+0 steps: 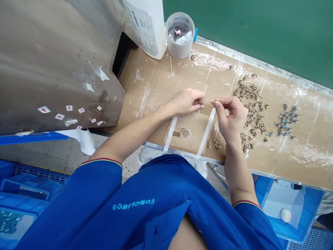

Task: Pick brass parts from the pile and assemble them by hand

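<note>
My left hand (187,101) is pinched shut on a tiny dark part at its fingertips. My right hand (231,118) is closed on a thin stick (208,102) whose tip points left at that part. Both hands hover just above the cardboard-covered bench (151,86). A small clear round dish (185,133) lies below them, between two white tape strips. A pile of small brass-coloured parts (251,107) lies right of my right hand, and a few more (213,144) sit near the front edge.
A group of blue-tinted parts (286,121) lies further right. A white cup (180,34) with scraps and a white container (147,24) stand at the back. A metal machine housing (57,62) fills the left. Blue crates (23,194) sit on the floor.
</note>
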{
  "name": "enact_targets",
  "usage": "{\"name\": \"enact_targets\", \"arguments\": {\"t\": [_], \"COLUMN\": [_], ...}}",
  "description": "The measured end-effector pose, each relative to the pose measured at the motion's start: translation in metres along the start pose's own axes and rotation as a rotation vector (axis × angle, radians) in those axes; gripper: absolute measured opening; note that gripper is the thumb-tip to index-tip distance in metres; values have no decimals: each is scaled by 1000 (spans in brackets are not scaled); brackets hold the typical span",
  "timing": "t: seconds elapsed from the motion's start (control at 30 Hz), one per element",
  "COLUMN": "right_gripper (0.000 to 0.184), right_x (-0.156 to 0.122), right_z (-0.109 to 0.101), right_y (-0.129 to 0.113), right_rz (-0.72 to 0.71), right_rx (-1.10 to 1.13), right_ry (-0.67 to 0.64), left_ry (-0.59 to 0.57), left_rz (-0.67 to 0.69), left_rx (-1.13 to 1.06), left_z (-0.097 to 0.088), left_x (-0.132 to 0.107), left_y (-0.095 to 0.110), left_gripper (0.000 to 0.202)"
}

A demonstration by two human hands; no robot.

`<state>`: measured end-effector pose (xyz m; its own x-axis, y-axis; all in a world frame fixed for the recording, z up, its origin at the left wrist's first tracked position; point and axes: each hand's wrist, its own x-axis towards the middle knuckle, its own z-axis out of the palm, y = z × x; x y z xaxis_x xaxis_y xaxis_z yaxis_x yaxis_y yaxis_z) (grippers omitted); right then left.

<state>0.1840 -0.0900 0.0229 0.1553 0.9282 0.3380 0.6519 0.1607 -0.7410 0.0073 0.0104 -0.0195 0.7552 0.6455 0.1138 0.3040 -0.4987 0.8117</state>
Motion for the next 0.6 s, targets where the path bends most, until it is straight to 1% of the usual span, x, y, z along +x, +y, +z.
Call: {"name": "enact_targets", "arguments": {"t": [0.37, 0.6], "right_gripper": [36, 32], "right_x": [0, 1], "right_z": [5, 6], "right_y": [2, 3], "right_rz": [-26, -11], "right_rx": [-59, -49], "right_ry": [-39, -75], "left_ry": [14, 8], "left_rz": [28, 17], "left_rx": [6, 13], "left_z": [1, 1], "left_x": [1, 0], "left_y": [-1, 0], "left_gripper": [19, 17]}}
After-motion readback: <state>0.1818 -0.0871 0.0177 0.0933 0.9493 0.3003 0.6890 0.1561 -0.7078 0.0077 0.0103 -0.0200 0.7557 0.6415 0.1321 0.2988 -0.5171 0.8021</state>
